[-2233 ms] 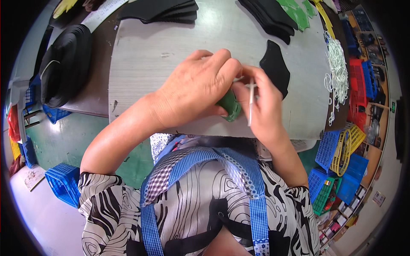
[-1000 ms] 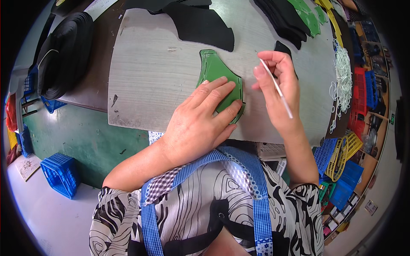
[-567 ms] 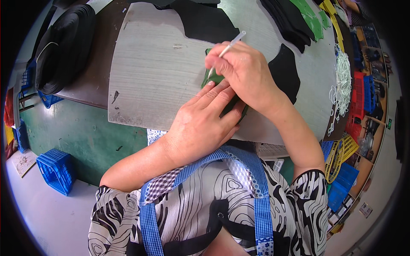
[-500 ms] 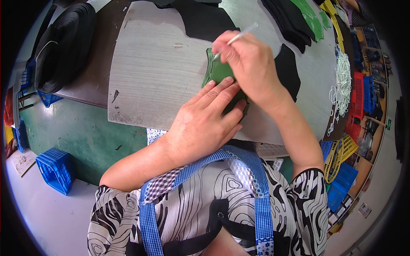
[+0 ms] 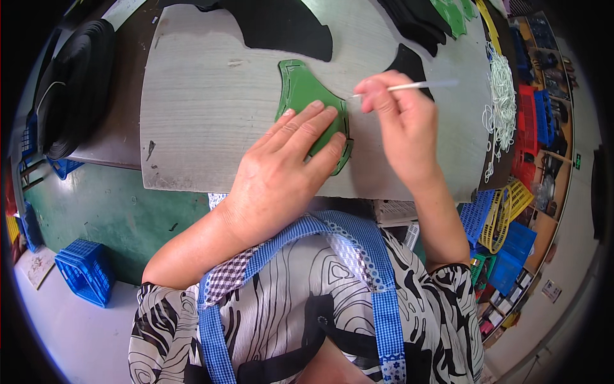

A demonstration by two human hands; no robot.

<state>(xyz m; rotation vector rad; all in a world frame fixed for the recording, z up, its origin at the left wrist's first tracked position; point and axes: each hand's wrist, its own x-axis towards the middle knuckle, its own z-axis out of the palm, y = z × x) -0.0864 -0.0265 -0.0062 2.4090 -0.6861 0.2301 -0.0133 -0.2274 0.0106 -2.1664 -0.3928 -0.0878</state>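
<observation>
Place: a workshop where sheet material is worked by hand
Bench: a grey-topped worktable (image 5: 192, 121) across the middle, a green slotted template (image 5: 308, 89) lying on it
Cut pieces: a flat black sheet (image 5: 281, 29) at the top centre, a black stack (image 5: 412, 25) at upper right
Supplies: a thick black roll (image 5: 73, 89), upper left; a white cord bundle (image 5: 503, 96), right
Storage: a blue plastic basket (image 5: 86, 272), lower left; a red crate (image 5: 526, 121) and shelves (image 5: 543, 221), right, their contents too small to tell surely
</observation>
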